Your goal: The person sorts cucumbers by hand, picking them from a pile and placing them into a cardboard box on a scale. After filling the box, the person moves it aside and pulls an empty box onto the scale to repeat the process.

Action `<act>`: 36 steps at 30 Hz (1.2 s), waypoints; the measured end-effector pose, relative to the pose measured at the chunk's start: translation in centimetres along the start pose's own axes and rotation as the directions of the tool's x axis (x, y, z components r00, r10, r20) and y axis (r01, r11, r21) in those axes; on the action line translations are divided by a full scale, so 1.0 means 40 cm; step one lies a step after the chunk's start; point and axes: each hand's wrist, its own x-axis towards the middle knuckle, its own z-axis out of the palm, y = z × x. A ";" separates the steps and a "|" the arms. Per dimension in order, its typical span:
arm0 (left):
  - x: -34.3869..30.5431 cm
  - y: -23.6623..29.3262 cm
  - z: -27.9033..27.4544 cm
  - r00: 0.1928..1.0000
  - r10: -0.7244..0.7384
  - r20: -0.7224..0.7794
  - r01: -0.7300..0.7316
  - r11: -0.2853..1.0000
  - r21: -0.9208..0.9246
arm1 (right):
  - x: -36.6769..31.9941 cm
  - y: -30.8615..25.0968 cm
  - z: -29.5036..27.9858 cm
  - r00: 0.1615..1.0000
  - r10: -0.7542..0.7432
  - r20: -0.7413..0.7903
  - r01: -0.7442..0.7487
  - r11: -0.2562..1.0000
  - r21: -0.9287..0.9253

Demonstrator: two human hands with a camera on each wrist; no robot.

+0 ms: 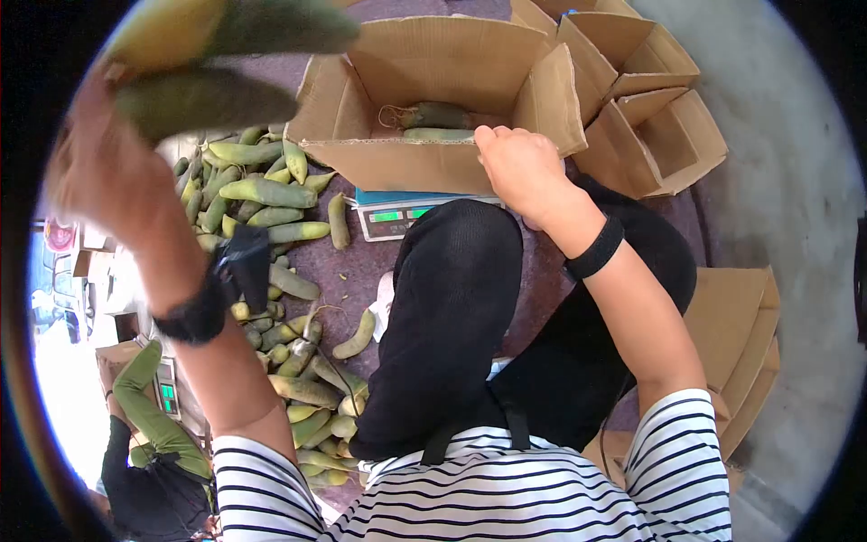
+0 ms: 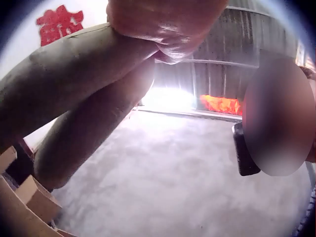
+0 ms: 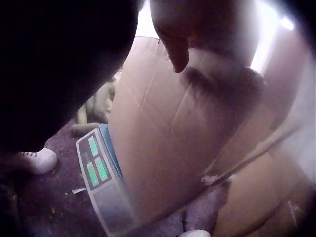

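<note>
My left hand (image 1: 113, 176), blurred and raised at the upper left, grips two long green radishes (image 1: 203, 101) by one end. In the left wrist view both radishes (image 2: 64, 69) slant down and left from the hand. My right hand (image 1: 528, 172) holds the near wall of an open cardboard box (image 1: 393, 167), fingers over its top edge; in the right wrist view the thumb (image 3: 178, 57) lies on the outer face. Inside the box lie green radishes (image 1: 435, 115), partly hidden by that wall. Beneath the box stands a digital scale (image 1: 384, 226) with lit green displays.
A heap of green radishes (image 1: 271, 192) spreads over the purple cloth (image 1: 316, 262) on the left. Open cardboard boxes (image 1: 668, 144) stand at the right back, and folded cardboard (image 1: 736, 334) lies at the right. Another person (image 1: 158, 461) is at the lower left.
</note>
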 end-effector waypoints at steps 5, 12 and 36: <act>-0.034 0.199 0.274 0.797 -0.578 0.172 0.529 0.532 -0.661 | -0.005 0.005 0.003 0.999 -0.029 -0.034 0.029 1.000 -0.011; -0.365 0.138 0.349 0.670 -0.408 0.620 0.696 0.635 -0.334 | -0.017 0.015 0.005 0.999 -0.036 0.039 0.036 0.999 -0.019; -1.254 0.173 -0.305 -0.136 -0.318 0.938 0.309 0.886 0.345 | -0.005 0.002 -0.005 0.999 -0.033 0.009 0.033 0.999 0.016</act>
